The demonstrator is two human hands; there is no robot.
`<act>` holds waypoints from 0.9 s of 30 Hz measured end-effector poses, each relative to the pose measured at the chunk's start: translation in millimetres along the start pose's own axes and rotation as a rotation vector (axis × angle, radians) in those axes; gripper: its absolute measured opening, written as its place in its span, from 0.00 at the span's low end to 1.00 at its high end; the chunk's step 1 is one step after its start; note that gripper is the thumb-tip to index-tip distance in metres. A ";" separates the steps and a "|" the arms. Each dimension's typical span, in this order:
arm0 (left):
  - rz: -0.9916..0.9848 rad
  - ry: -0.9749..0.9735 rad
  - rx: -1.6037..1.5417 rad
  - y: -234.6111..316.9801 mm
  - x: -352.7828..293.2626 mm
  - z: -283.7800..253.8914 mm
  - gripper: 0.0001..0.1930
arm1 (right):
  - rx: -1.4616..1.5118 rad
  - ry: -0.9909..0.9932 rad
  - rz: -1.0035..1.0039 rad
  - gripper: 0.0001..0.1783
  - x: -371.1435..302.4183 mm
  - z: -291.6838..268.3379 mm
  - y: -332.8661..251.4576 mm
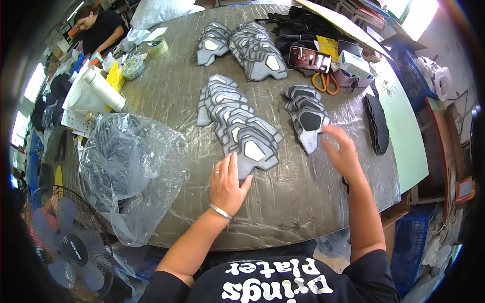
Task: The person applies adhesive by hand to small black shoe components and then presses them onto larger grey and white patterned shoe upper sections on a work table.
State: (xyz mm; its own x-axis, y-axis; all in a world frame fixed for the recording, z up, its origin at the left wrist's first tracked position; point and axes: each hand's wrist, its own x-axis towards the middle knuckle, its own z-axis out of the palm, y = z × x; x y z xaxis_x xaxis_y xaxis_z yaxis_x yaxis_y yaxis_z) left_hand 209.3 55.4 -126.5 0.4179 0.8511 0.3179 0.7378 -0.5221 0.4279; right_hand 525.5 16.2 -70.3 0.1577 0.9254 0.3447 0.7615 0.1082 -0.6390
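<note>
My left hand [227,184], with a ring and a bangle, rests its stretched fingers on the near end of a fanned row of grey padded fabric pieces [235,108]. The nearest piece has a white five-sided patch [254,150]. To the right lies a shorter overlapping row of similar grey pieces with black centres [310,121]. My right hand [343,151] is at the right edge of that row's nearest piece, thumb and forefinger apart. Whether its fingertips touch the edge is hard to make out. Neither hand has lifted anything off the table.
Two more fanned stacks of grey pieces [257,50] lie at the back, near a phone [309,59] and orange-handled scissors [326,83]. A black strip stack [375,123] is at right. A clear plastic bag [131,171], white bottle [103,90] and fan [70,247] stand left. A person [98,30] sits far left.
</note>
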 end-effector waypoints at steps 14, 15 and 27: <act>0.267 -0.142 0.083 -6.3 57.2 10.2 0.49 | -0.160 0.025 -0.005 0.11 -109.2 34.5 -35.8; 0.265 -0.237 0.088 -7.7 59.3 14.3 0.50 | -0.155 0.030 -0.010 0.10 -110.4 33.9 -35.9; 0.307 -0.530 0.011 43.9 -34.2 -27.9 0.47 | -0.120 0.258 0.047 0.11 -127.0 14.3 -32.8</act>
State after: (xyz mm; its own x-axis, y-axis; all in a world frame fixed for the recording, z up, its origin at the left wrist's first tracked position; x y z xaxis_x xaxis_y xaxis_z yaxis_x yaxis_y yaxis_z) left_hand 212.5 1.9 -95.0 0.8172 0.5750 -0.0401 0.5459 -0.7497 0.3742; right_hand 471.5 -99.7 -103.1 0.3377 0.8037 0.4900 0.8161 0.0093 -0.5778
